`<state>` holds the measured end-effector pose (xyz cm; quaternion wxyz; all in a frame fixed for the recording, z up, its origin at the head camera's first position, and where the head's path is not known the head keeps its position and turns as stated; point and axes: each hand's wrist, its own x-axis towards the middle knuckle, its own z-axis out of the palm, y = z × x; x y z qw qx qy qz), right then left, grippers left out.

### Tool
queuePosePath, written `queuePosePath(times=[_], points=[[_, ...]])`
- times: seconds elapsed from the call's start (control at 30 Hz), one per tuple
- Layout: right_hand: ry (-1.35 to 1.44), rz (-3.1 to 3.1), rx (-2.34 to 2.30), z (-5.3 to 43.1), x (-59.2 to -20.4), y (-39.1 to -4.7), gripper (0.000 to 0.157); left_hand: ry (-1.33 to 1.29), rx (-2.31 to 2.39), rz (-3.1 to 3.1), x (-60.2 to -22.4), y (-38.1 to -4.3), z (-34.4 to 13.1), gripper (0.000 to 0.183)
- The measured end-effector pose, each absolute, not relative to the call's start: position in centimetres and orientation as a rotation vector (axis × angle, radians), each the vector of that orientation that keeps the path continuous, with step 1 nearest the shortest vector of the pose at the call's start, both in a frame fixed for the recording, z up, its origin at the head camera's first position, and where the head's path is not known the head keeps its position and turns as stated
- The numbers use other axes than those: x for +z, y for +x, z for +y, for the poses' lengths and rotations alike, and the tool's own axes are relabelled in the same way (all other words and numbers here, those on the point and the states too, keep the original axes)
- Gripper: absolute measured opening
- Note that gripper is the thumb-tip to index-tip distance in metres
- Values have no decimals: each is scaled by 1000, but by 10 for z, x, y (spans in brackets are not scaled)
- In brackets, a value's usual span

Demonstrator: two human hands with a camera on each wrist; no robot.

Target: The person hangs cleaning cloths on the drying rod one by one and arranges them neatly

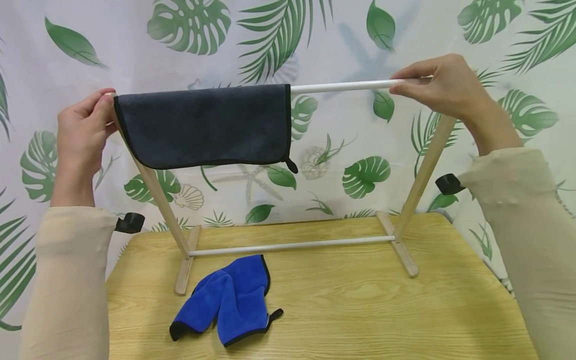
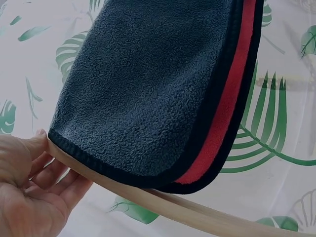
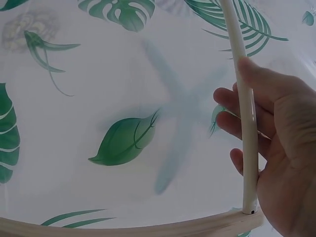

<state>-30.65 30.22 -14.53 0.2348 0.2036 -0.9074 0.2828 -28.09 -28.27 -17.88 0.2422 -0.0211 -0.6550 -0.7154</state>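
Note:
A dark grey towel [image 1: 202, 127] with black trim hangs folded over the white top rod [image 1: 342, 87] of a wooden rack, toward its left end. The left wrist view shows a red layer [image 2: 222, 118] along the towel's edge. My left hand [image 1: 81, 132] pinches the top of the left wooden post [image 1: 159, 197], right beside the towel's corner. With thumb and fingers, my right hand [image 1: 454, 90] grips the white rod near its right end. In the right wrist view that rod meets the right post [image 3: 148, 229] just below the hand.
A crumpled blue towel [image 1: 238, 305] with black trim and a loop lies on the wooden table [image 1: 382, 310], in front of the rack. A lower white rod [image 1: 292, 246] joins the rack's feet. Behind hangs a leaf-patterned curtain [image 1: 315, 45].

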Motion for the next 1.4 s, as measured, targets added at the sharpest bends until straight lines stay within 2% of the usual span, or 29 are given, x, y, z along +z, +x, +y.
queuePosePath(times=[0.4, 0.77, 0.97, 1.23, 1.4], points=[[593, -2187, 844, 299, -159, -293, 41, -84, -2016, -1770, -177, -282, -281, 49], [867, -1944, 957, 277, -180, -272, 39, -18, -2001, -1776, -175, -279, -277, 50], [973, -1924, 1073, 262, -206, -268, 39, -13, -1983, -1792, -176, -280, -280, 50], [1094, -1973, 1124, 233, -247, -261, 48, 44, -1853, -1858, -175, -281, -277, 45], [1071, -2046, 1140, 213, -277, -254, 47, 72, -1777, -1903, -176, -282, -274, 43]])
